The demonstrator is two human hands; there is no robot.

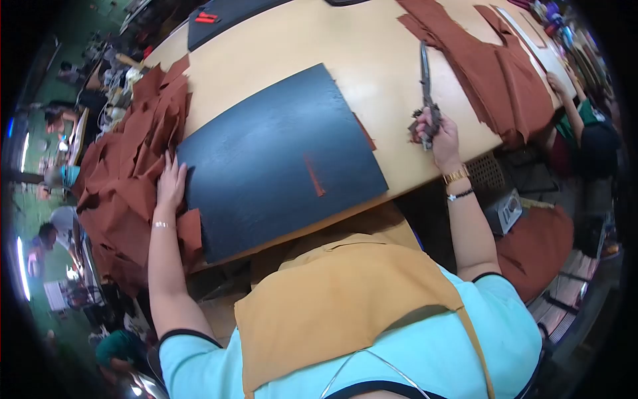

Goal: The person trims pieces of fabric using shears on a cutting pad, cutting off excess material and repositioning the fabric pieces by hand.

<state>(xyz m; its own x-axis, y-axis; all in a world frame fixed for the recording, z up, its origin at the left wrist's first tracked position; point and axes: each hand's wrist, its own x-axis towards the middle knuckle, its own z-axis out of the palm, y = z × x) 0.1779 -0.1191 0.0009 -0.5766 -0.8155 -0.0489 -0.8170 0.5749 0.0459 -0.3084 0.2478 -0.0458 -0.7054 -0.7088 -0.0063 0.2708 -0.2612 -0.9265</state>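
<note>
My right hand point(441, 130) is closed round the handles of large metal scissors point(425, 73), whose blades point away from me over the table. On the left, my left hand point(172, 181) lies with its fingers stretched out between a heap of reddish-brown cloth point(126, 179) and the left edge of a dark board point(272, 153). The board lies flat on the table, with a small reddish-brown mark or strip point(314, 175) on it. A bit of reddish-brown cloth point(364, 132) sticks out from beneath the board's right edge.
Reddish-brown cloth point(488, 73) covers the right end of the pale table point(385, 60). Another dark board point(232, 20) with a red object point(206, 18) lies at the far side. At the right, a person point(591, 126) reaches to a long white strip point(531, 46). Other people sit at left.
</note>
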